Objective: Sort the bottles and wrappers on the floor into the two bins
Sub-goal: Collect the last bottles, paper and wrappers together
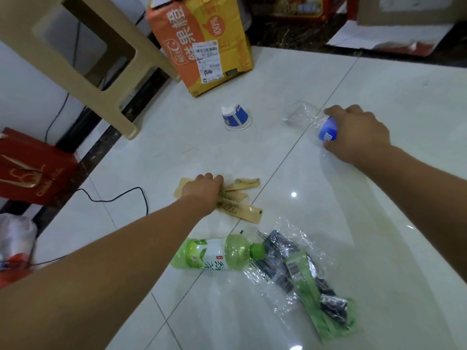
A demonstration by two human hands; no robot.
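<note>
The left hand [202, 190] curls around the yellow wrappers [243, 210], and the right hand [358, 133] grips the clear bottle [302, 114]. Thin wrappers may slip out onto the floor [379, 223].

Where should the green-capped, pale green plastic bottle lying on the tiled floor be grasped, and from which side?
Probably grip the pale green plastic bottle around its labelled mid-body, coming from above with fingers across its width. It lies on its side, so the round barrel is fully exposed, while its green cap end lies against the crinkled clear plastic wrapper, crowding the neck.
</note>
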